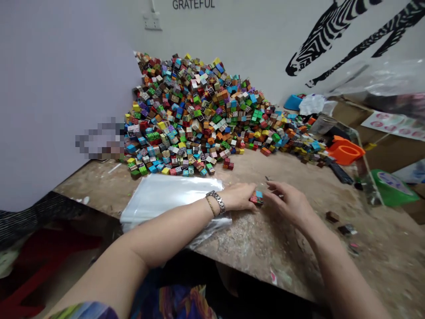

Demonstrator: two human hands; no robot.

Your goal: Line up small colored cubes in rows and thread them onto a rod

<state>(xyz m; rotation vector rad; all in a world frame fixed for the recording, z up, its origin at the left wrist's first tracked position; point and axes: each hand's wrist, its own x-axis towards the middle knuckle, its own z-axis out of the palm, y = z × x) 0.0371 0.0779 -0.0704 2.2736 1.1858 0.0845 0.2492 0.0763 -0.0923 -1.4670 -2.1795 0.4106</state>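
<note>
My left hand (238,196), with a metal watch (217,201) on its wrist, rests on the table with its fingers closed at a small group of colored cubes (256,197). Red and blue faces show on the cubes; their far side is partly hidden by the fingers. Just right of them, my right hand (288,201) hovers with fingers loosely bent and apart, and nothing shows in it. Under my left forearm lies a stack of clear plastic bags (166,195). A large heap of patterned cubes (199,119) rises behind, against the wall.
Two dark red cubes (228,164) lie at the heap's front edge. Right of my right hand are a few loose brown cubes (332,216). An orange plastic piece (347,150), a clear plastic box and a green bag (392,188) stand at the right. A pale partition (66,88) borders the left.
</note>
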